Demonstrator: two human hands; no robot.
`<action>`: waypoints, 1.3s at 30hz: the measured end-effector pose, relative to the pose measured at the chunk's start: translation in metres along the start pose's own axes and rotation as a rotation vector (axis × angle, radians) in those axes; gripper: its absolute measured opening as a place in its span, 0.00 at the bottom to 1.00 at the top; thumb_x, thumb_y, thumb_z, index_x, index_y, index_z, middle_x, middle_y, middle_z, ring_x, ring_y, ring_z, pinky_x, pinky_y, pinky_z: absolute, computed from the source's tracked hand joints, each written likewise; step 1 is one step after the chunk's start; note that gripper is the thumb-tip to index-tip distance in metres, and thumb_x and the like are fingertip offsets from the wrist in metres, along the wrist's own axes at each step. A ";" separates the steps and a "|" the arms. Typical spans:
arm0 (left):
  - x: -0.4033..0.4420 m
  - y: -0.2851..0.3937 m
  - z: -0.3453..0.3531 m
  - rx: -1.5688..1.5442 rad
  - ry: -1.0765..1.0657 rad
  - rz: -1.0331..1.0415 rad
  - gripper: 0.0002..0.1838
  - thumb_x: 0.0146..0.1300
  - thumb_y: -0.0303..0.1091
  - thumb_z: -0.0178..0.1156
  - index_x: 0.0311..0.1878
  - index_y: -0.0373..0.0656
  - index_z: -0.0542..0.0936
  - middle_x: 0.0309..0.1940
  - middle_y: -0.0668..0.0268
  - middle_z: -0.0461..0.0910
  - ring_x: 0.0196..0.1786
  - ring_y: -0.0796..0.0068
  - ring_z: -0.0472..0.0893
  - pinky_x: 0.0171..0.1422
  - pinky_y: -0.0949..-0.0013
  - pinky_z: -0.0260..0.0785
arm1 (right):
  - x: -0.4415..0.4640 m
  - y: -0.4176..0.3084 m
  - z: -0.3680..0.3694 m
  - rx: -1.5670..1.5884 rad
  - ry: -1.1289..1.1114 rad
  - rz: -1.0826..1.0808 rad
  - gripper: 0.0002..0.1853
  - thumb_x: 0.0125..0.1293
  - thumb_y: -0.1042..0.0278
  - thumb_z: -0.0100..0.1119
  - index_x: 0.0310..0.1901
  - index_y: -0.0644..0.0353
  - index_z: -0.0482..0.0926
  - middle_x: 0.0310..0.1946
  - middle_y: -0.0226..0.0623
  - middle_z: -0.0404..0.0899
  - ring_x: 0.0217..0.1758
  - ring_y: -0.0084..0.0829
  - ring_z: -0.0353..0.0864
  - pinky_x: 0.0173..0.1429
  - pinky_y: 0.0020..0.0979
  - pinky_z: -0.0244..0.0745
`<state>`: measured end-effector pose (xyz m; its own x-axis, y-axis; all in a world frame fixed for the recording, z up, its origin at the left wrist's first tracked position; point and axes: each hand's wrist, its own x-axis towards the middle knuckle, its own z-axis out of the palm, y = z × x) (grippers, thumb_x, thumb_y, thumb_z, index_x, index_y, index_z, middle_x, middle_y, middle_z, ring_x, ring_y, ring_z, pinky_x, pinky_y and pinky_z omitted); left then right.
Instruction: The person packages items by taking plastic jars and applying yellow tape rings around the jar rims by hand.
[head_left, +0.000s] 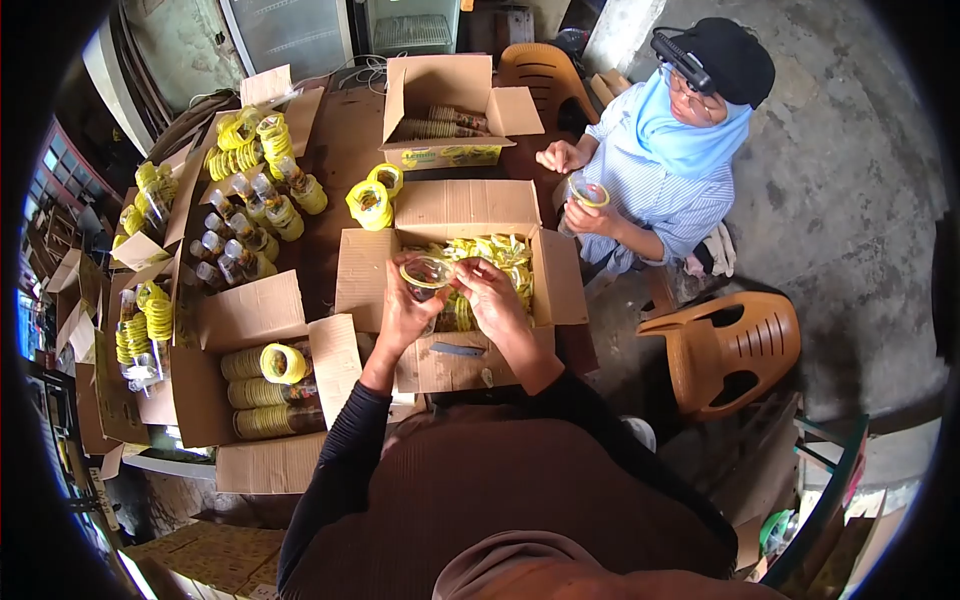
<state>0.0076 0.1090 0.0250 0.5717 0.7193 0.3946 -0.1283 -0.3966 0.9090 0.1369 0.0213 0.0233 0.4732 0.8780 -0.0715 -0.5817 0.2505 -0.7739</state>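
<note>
My left hand (406, 315) is wrapped round a clear plastic cup (428, 290) with a yellow ring (427, 259) at its rim. The cup's open mouth is turned up toward me. My right hand (495, 302) has its fingertips pinched at the right side of that rim. Below both hands stands an open cardboard box (365, 280) filled with small yellow packets (505, 255). A dark-bladed knife (458, 349) lies on the box's near flap.
Another person (650, 180) at the right holds a similar cup (586, 195). Boxes of stacked cups (262, 392) and grouped bottle-like cups (250, 225) stand left. Yellow-ringed cups (371, 205) and another box (460, 70) lie beyond. An orange chair (735, 350) is at the right.
</note>
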 end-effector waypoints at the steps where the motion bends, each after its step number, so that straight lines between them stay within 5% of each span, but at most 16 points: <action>1: -0.007 -0.004 0.002 -0.018 0.000 -0.041 0.35 0.52 0.25 0.71 0.59 0.37 0.60 0.42 0.63 0.74 0.44 0.76 0.75 0.49 0.72 0.71 | -0.003 0.006 -0.005 0.059 0.024 0.036 0.05 0.68 0.71 0.61 0.42 0.61 0.80 0.37 0.29 0.80 0.42 0.23 0.79 0.52 0.27 0.75; 6: -0.041 -0.030 0.007 -0.309 -0.157 -0.299 0.35 0.53 0.24 0.70 0.60 0.43 0.61 0.44 0.64 0.75 0.47 0.76 0.77 0.47 0.74 0.74 | -0.005 0.041 -0.048 0.196 0.152 0.131 0.04 0.67 0.71 0.61 0.41 0.60 0.80 0.33 0.31 0.81 0.34 0.23 0.80 0.42 0.24 0.79; 9: -0.053 -0.030 0.003 -0.258 -0.372 -0.283 0.39 0.50 0.19 0.71 0.63 0.43 0.60 0.47 0.67 0.76 0.50 0.77 0.76 0.56 0.71 0.71 | 0.002 0.024 -0.059 -0.032 0.295 0.061 0.06 0.66 0.68 0.64 0.40 0.58 0.79 0.32 0.29 0.80 0.34 0.22 0.81 0.41 0.22 0.78; 16: -0.038 0.000 -0.027 -0.063 -0.307 -0.201 0.44 0.45 0.21 0.75 0.65 0.42 0.61 0.50 0.62 0.78 0.56 0.69 0.77 0.62 0.66 0.69 | -0.009 0.051 -0.075 -0.541 0.121 0.038 0.07 0.66 0.71 0.65 0.39 0.66 0.79 0.28 0.30 0.78 0.27 0.18 0.75 0.33 0.22 0.70; 19: -0.038 -0.009 -0.035 -0.052 -0.255 -0.189 0.43 0.44 0.20 0.74 0.64 0.41 0.63 0.53 0.58 0.76 0.58 0.64 0.77 0.62 0.65 0.69 | -0.008 0.075 -0.085 -0.555 0.138 -0.011 0.05 0.64 0.75 0.64 0.39 0.65 0.79 0.26 0.30 0.78 0.27 0.21 0.75 0.34 0.23 0.71; 22: -0.040 -0.021 -0.042 0.020 -0.220 -0.159 0.42 0.43 0.21 0.74 0.63 0.41 0.64 0.55 0.56 0.75 0.59 0.59 0.76 0.63 0.63 0.69 | -0.002 0.078 -0.090 -0.992 0.138 -0.135 0.07 0.63 0.79 0.62 0.43 0.63 0.80 0.27 0.33 0.76 0.30 0.24 0.77 0.37 0.25 0.73; 24: -0.042 -0.025 -0.045 0.059 -0.199 -0.151 0.42 0.42 0.22 0.74 0.63 0.40 0.65 0.55 0.55 0.75 0.60 0.55 0.76 0.63 0.61 0.69 | -0.004 0.068 -0.080 -1.131 0.044 -0.407 0.11 0.63 0.81 0.59 0.46 0.60 0.81 0.33 0.38 0.78 0.34 0.26 0.79 0.41 0.26 0.76; 25: -0.042 -0.025 -0.045 0.165 -0.187 -0.106 0.40 0.44 0.23 0.74 0.62 0.39 0.65 0.55 0.55 0.76 0.59 0.55 0.76 0.64 0.62 0.68 | -0.004 0.061 -0.075 -1.148 0.002 -0.336 0.10 0.66 0.78 0.58 0.49 0.62 0.80 0.41 0.39 0.80 0.39 0.25 0.81 0.45 0.26 0.78; 28: -0.041 -0.021 -0.043 0.324 -0.154 -0.061 0.37 0.45 0.25 0.74 0.60 0.38 0.68 0.54 0.54 0.76 0.59 0.52 0.74 0.64 0.59 0.67 | -0.009 0.054 -0.045 -0.699 0.007 -0.065 0.10 0.68 0.74 0.59 0.50 0.64 0.79 0.43 0.36 0.82 0.39 0.22 0.81 0.46 0.25 0.78; 32: -0.036 -0.013 -0.037 0.526 -0.159 -0.025 0.35 0.47 0.29 0.72 0.61 0.40 0.68 0.53 0.54 0.75 0.56 0.49 0.72 0.61 0.54 0.65 | -0.016 0.038 -0.014 -0.967 -0.073 0.003 0.13 0.66 0.70 0.66 0.46 0.67 0.75 0.35 0.31 0.80 0.36 0.18 0.78 0.42 0.23 0.76; 37: -0.036 -0.026 -0.024 0.560 -0.176 0.144 0.33 0.50 0.30 0.70 0.60 0.40 0.68 0.53 0.54 0.76 0.54 0.49 0.72 0.58 0.51 0.64 | -0.017 0.038 -0.025 -0.824 -0.019 0.033 0.13 0.64 0.67 0.68 0.44 0.65 0.77 0.31 0.33 0.82 0.32 0.20 0.78 0.39 0.23 0.76; 39: -0.038 -0.032 -0.020 0.399 -0.176 -0.006 0.36 0.48 0.32 0.74 0.61 0.41 0.68 0.54 0.55 0.75 0.56 0.51 0.73 0.64 0.53 0.64 | -0.017 0.028 -0.027 -0.523 0.012 0.249 0.10 0.67 0.69 0.64 0.45 0.64 0.77 0.32 0.31 0.80 0.34 0.18 0.78 0.42 0.21 0.76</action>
<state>-0.0262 0.1052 -0.0166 0.7052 0.6278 0.3295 0.1789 -0.6072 0.7741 0.1306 0.0022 -0.0143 0.3735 0.8792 -0.2957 -0.2735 -0.2003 -0.9408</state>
